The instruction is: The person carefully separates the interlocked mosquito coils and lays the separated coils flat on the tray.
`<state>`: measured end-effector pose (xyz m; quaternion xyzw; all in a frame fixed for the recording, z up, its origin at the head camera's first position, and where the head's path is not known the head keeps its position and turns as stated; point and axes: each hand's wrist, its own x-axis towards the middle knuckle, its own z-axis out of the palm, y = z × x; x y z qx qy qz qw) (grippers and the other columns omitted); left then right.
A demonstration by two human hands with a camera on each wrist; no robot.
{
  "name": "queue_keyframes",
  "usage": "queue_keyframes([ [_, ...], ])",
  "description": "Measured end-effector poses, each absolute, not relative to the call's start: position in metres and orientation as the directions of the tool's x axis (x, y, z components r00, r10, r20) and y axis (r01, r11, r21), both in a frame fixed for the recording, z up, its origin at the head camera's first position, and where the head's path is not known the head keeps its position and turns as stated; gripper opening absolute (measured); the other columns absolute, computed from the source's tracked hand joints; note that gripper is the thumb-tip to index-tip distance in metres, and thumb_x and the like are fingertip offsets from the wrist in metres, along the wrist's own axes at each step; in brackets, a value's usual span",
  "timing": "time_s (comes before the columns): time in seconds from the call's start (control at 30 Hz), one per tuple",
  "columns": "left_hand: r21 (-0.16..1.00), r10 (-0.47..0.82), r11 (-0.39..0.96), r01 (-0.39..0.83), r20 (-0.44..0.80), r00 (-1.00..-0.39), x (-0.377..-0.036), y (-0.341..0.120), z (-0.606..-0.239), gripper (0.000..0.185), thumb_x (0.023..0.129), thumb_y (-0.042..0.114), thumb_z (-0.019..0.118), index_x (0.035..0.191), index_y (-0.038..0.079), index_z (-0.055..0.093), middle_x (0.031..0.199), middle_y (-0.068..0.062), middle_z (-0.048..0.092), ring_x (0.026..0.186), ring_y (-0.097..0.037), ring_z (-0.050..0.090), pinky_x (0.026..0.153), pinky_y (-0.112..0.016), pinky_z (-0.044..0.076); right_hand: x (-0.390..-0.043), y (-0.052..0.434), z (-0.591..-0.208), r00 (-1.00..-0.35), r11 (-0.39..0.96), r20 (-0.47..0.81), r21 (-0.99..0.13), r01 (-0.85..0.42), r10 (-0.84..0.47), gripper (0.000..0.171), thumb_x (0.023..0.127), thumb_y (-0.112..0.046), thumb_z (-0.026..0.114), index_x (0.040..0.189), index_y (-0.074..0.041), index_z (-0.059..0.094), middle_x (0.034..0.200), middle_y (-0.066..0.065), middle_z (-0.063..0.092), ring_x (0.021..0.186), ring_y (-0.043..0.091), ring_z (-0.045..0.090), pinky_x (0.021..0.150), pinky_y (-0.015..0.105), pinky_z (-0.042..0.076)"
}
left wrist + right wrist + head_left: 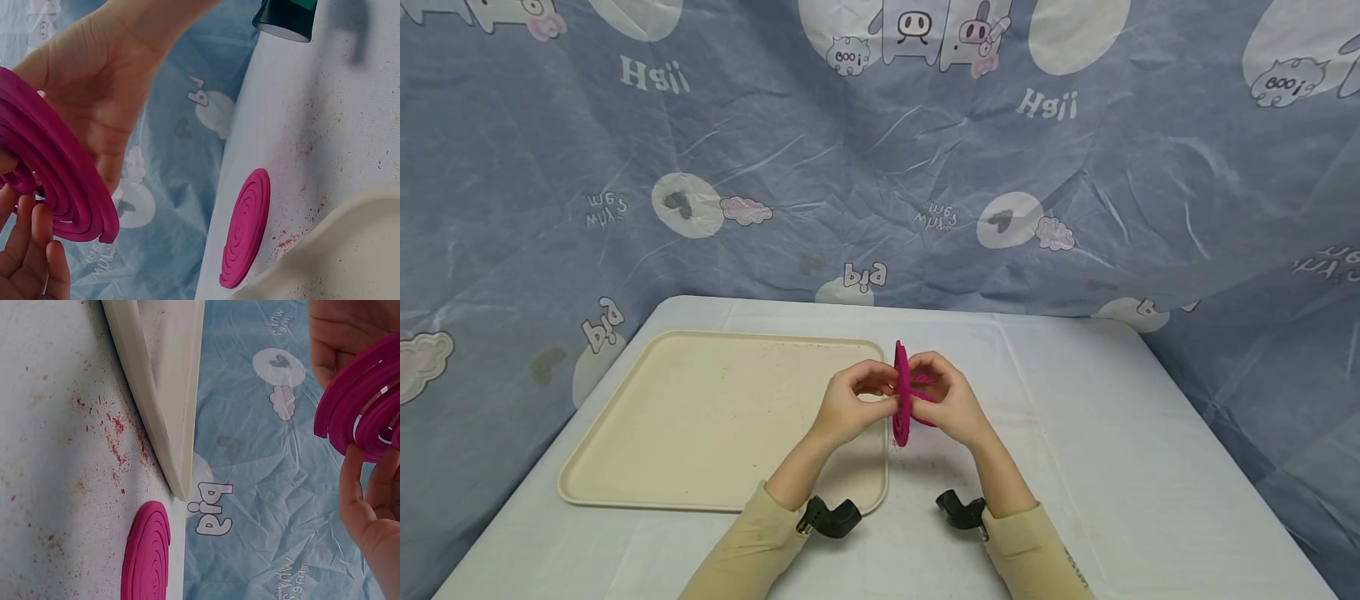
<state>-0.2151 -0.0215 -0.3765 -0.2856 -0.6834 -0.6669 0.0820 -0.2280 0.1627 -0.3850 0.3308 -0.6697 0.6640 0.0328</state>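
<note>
A magenta mosquito coil (901, 396) is held upright on edge between the two hands, above the table by the tray's right edge. My left hand (847, 407) grips it from the left; in the left wrist view its fingers (40, 240) reach the inner rings. From the other side my right hand (953, 408) holds the same coil, its fingers (353, 478) at the lower rings in the right wrist view. Gaps show between the rings. A second magenta coil (245, 228) lies flat on the table, partly hidden behind the right hand in the head view.
A cream tray (700, 417) covers the left part of the white table (1112, 467). Reddish crumbs (117, 434) are scattered beside the tray's edge. Black wrist camera mounts (831, 517) sit at both cuffs. A blue printed cloth (850, 167) hangs behind the table.
</note>
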Motion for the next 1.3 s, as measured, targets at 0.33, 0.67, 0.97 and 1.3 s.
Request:
queue_keyframes([
  [0.33,0.844,0.284,-0.126,0.521,0.534,-0.796,-0.229,-0.021,-0.395,0.025,0.072,-0.008,0.072,0.095,-0.007,0.062,0.11,-0.02,0.056,0.099,-0.033,0.056,0.083,-0.05,0.051,-0.229,0.162,-0.387,-0.757,-0.13,0.509,-0.854,-0.504,-0.41,0.033,0.077,0.011,0.061,0.107,0.013,0.048,0.108,0.007,0.051,0.099,0.02,0.055,0.087,0.032,0.05],
  [0.67,0.843,0.279,-0.156,0.515,0.537,-0.796,-0.23,-0.02,-0.396,0.024,0.073,-0.011,0.07,0.095,-0.009,0.061,0.118,-0.024,0.055,0.109,-0.034,0.052,0.086,-0.056,0.047,-0.229,0.162,-0.386,-0.742,-0.159,0.532,-0.841,-0.516,-0.407,0.031,0.076,0.013,0.063,0.104,0.006,0.05,0.117,0.012,0.045,0.1,0.02,0.053,0.087,0.034,0.05],
  [0.97,0.854,0.281,-0.126,0.505,0.519,-0.807,-0.23,-0.02,-0.395,0.024,0.073,-0.007,0.071,0.095,-0.005,0.062,0.117,-0.02,0.055,0.113,-0.03,0.049,0.091,-0.054,0.045,-0.229,0.161,-0.386,-0.765,-0.126,0.506,-0.856,-0.501,-0.399,0.03,0.074,0.013,0.058,0.102,0.006,0.049,0.12,0.012,0.043,0.105,0.022,0.05,0.088,0.033,0.049],
  [1.3,0.884,0.283,-0.156,0.441,0.467,-0.837,-0.228,-0.02,-0.394,0.024,0.073,-0.01,0.069,0.095,-0.007,0.058,0.122,-0.017,0.048,0.11,-0.028,0.053,0.089,-0.047,0.049,-0.228,0.162,-0.384,-0.755,-0.168,0.513,-0.855,-0.491,-0.408,0.032,0.079,0.003,0.068,0.106,0.002,0.051,0.123,0.01,0.045,0.104,0.018,0.053,0.087,0.032,0.05],
])
